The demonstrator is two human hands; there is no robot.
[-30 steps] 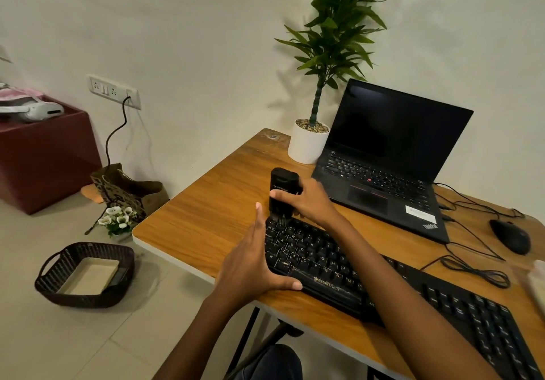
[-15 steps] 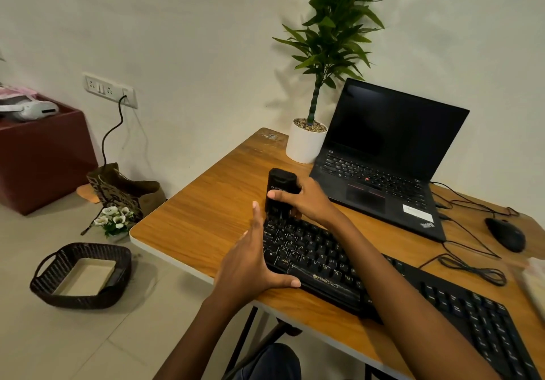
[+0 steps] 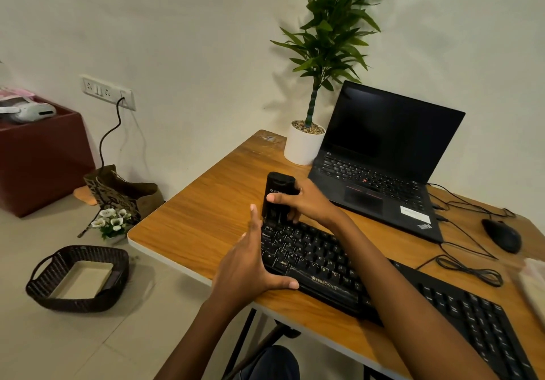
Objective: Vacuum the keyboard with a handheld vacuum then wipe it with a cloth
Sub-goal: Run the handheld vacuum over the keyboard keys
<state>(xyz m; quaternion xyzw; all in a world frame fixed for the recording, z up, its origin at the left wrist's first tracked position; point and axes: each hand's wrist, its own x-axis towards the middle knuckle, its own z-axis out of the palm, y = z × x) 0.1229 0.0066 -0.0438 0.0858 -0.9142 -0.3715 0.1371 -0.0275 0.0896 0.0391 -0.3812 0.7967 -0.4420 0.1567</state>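
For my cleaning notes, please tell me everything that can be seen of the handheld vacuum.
The handheld vacuum is a small black stick with a rounded top, matte plastic by its look, with pale print on its front. It stands nearly upright, lower end on the far left corner of the keyboard. The right hand grips its middle, thumb across the front.

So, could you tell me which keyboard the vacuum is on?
The Zebronics keyboard, which the left hand touches, not the laptop or the right-hand keyboard.
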